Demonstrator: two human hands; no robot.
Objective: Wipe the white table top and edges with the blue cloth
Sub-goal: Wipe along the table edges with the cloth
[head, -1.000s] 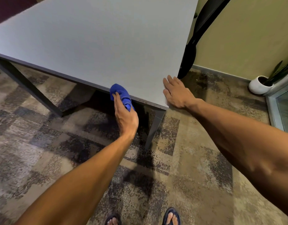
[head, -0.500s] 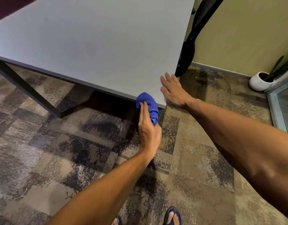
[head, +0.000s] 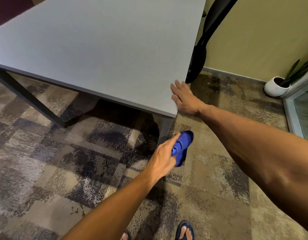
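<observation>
The white table fills the upper left of the head view, its near corner pointing toward me. My left hand grips the bunched blue cloth below and just right of that corner, off the table, beside the grey table leg. My right hand rests flat with fingers spread against the table's right edge, close to the corner.
A black chair stands behind the table's right side against the yellow wall. A white plant pot and a glass door frame are at the right. Patterned carpet covers the floor; my sandalled feet show at the bottom.
My left hand slid the cloth rightward along the table's near edge, passed the corner, and dropped below the tabletop. My right hand stayed on the right edge.
</observation>
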